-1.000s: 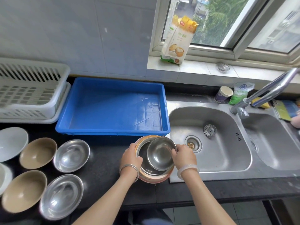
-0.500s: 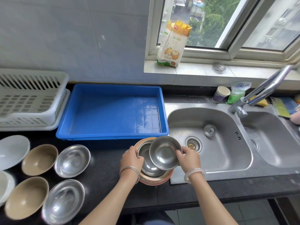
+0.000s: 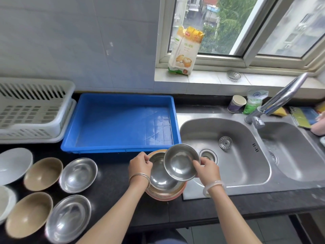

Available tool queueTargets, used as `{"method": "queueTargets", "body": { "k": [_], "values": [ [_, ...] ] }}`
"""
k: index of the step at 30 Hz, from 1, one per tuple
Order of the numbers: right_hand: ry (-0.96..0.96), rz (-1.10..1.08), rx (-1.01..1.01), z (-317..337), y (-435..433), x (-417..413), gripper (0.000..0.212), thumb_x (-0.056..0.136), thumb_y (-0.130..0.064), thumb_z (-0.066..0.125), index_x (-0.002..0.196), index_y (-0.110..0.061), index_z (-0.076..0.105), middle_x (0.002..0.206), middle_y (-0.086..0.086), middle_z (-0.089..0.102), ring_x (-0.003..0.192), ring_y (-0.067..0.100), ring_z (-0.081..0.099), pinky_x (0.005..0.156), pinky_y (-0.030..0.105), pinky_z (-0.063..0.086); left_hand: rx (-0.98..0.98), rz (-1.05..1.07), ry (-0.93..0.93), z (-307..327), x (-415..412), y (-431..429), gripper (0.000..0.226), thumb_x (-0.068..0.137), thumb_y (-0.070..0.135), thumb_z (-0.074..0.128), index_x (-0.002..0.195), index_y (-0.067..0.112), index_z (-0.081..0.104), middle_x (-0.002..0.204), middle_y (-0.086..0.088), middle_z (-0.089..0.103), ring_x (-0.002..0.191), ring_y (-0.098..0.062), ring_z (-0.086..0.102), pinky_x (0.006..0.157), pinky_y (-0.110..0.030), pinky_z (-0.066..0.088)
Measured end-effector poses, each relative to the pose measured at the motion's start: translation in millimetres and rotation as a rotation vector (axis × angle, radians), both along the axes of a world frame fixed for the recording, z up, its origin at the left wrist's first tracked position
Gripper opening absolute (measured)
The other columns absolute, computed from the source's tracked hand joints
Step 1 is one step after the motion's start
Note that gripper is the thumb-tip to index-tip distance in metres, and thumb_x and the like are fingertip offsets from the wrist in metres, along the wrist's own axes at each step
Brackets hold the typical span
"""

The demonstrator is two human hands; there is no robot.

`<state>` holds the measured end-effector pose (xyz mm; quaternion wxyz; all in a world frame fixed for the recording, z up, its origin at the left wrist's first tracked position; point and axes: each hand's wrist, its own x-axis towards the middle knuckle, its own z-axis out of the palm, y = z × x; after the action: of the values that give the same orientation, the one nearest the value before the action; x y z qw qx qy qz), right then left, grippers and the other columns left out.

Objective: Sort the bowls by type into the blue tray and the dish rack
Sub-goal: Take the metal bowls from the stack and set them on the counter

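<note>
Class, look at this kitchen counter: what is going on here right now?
A person works at a stack of nested bowls beside the sink. The right hand holds a small steel bowl tilted above the stack, whose rim the left hand grips. No bowl shows in the blue tray or dish rack yet.

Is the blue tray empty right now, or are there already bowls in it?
Empty. The blue tray shows only its bare blue floor; the small steel bowl is held by the right hand in front of it.
</note>
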<state>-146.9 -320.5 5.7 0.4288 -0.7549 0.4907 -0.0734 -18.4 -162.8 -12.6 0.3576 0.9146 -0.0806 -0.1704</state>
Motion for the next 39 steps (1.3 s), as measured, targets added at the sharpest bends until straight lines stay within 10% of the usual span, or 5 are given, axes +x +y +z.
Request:
{"method": "queueTargets", "body": {
  "k": [15,23,27,32,39],
  "values": [
    [-0.155,0.296,0.175,22,20,79,0.018,0.085,-0.010,0.059,0.076,-0.026,0.062,0.073,0.004,0.066,0.068,0.018,0.065,0.048,0.020,0.053,-0.134,0.295,0.003,22,20,89,0.009,0.079,0.006,0.061,0.076,0.015,0.059,0.075,0.004,0.064,0.074,-0.018,0.062,0.067,-0.027,0.047],
    [0.049,0.609,0.124,-15,75,154,0.009,0.082,-0.012,0.060,0.088,-0.012,0.066,0.080,0.014,0.068,0.072,0.031,0.066,0.070,0.040,0.058,-0.107,0.536,0.111,0,-11,161,0.010,0.077,0.004,0.062,0.078,0.014,0.060,0.079,-0.004,0.067,0.079,-0.022,0.064,0.075,-0.033,0.053],
    [0.209,0.790,0.044,-34,96,179,0.012,0.080,-0.012,0.059,0.069,-0.019,0.058,0.063,0.000,0.055,0.051,0.017,0.054,0.040,0.016,0.042,-0.108,0.595,0.158,-16,-27,172,0.009,0.078,0.003,0.061,0.080,0.011,0.061,0.079,-0.005,0.067,0.080,-0.023,0.065,0.074,-0.031,0.051],
    [0.364,0.899,-0.085,-48,109,193,0.016,0.079,-0.021,0.062,0.094,-0.016,0.065,0.085,0.009,0.064,0.079,0.032,0.064,0.074,0.040,0.056,-0.091,0.623,0.173,-30,-37,174,0.008,0.079,0.002,0.059,0.080,0.010,0.062,0.077,-0.006,0.068,0.077,-0.023,0.065,0.072,-0.033,0.053],
    [0.437,0.959,-0.139,-59,112,197,0.015,0.083,-0.019,0.060,0.097,-0.013,0.062,0.087,0.014,0.067,0.078,0.031,0.065,0.076,0.040,0.056,-0.065,0.593,0.168,-40,-38,171,0.008,0.081,0.004,0.057,0.083,0.011,0.062,0.076,-0.007,0.068,0.074,-0.023,0.064,0.072,-0.036,0.054]
  ]
}}
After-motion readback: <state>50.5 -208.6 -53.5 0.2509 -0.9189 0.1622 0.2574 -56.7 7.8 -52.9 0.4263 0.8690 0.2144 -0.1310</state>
